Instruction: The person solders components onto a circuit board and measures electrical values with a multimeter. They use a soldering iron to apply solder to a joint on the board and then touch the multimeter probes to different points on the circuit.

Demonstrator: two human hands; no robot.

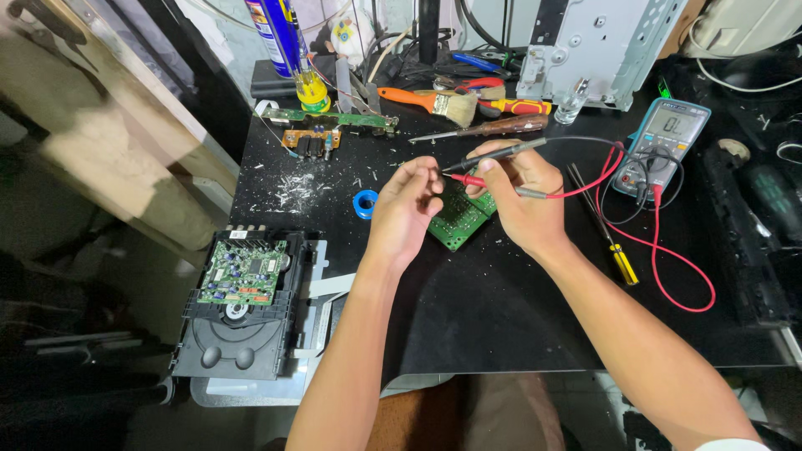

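Green circuit board (pixel 458 222) lies half-hidden beneath both hands.

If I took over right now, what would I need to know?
Left hand: pinching the red probe near its tip, over the green board.
Right hand: holding the black probe, with the red probe's handle under its fingers.
The board lies on the black mat; both leads run to the meter on the right, which is on.
Done: probes plugged in and brought to the board.
Left: whether the tips touch the board cannot be seen.
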